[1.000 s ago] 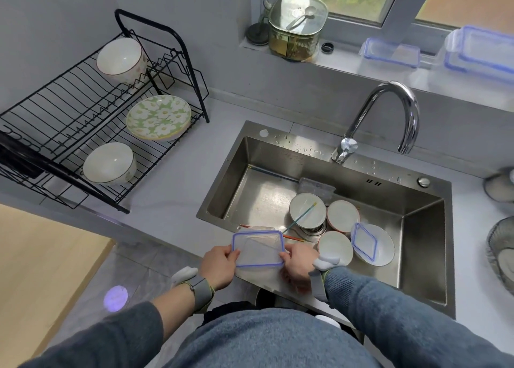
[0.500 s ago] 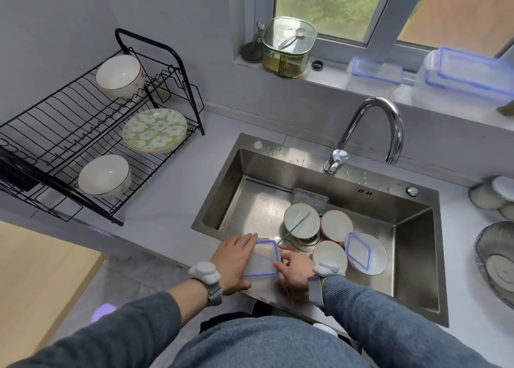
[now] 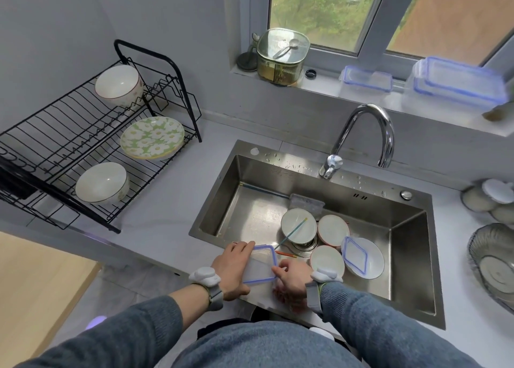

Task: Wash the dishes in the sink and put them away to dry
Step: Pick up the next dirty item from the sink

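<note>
I hold a clear lid (image 3: 260, 264) with a blue edge between my two hands, over the near edge of the sink (image 3: 411, 256). My left hand (image 3: 232, 269) wraps its left side — my right hand (image 3: 292, 280) pinches its right corner. Bowls (image 3: 299, 225) sit just past it.

Soft daylight from the window (image 3: 333, 11) lights everything evenly; wide-angle bending at the edges, right-hand containers (image 3: 456, 82) blurred.
</note>
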`<move>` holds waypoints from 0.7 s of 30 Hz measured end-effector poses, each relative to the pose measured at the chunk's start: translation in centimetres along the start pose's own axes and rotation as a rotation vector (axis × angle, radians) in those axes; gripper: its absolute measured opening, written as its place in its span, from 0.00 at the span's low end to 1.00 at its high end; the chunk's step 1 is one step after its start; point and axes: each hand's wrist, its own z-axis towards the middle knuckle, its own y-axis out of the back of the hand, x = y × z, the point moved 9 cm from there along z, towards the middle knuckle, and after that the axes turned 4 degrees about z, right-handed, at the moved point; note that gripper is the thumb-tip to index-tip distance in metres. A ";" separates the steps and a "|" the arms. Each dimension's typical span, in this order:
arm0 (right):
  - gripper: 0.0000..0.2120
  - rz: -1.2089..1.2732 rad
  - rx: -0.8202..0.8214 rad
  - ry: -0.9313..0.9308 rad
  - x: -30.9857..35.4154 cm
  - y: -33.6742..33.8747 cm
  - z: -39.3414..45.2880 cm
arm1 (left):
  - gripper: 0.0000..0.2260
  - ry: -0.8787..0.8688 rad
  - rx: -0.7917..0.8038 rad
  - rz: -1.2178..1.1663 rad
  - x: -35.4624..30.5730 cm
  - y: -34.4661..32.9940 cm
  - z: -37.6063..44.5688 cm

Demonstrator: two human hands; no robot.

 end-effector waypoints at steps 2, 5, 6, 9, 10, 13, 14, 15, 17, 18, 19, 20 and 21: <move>0.17 0.027 -0.029 -0.009 -0.1 0.5 -0.4 | 0.50 -0.008 0.000 -0.035 -0.2 0.4 -0.2; 0.10 0.143 -0.037 0.008 -0.3 1.3 -0.5 | 0.50 -0.014 -0.049 -0.088 -0.3 1.6 -0.4; 0.08 0.191 -0.043 0.022 -0.2 1.7 -0.7 | 0.50 -0.018 -0.072 -0.112 -0.4 2.0 -0.6; 0.07 0.345 -0.081 0.066 0.6 5.1 -1.5 | 0.51 -0.061 -0.169 -0.211 -1.1 5.1 0.1; 0.07 0.404 -0.090 0.072 1.0 6.0 -1.8 | 0.51 -0.077 -0.196 -0.244 -1.3 6.1 0.3; 0.05 0.558 -0.151 0.114 2.2 9.5 -2.6 | 0.50 -0.146 -0.316 -0.289 -2.4 10.4 1.2; 0.05 0.588 -0.183 0.120 2.7 11.0 -2.9 | 0.50 -0.160 -0.358 -0.302 -2.8 12.2 1.5; 0.05 0.626 -0.220 0.127 3.3 12.8 -3.2 | 0.51 -0.168 -0.402 -0.320 -3.2 14.4 2.0; 0.07 0.702 -0.280 0.164 4.7 16.9 -4.3 | 0.55 -0.183 -0.510 -0.377 -3.9 19.1 2.8; 0.08 0.738 -0.299 0.192 5.6 18.8 -4.9 | 0.57 -0.189 -0.561 -0.421 -4.0 21.2 3.2; 0.08 0.777 -0.326 0.224 6.5 21.1 -5.4 | 0.58 -0.195 -0.605 -0.472 -4.1 23.4 3.8; 0.09 0.795 -0.365 0.251 7.3 23.5 -6.0 | 0.59 -0.196 -0.633 -0.517 -4.4 25.5 4.3; 0.10 0.799 -0.407 0.273 8.2 25.8 -7.0 | 0.59 -0.203 -0.656 -0.545 -4.9 27.4 4.8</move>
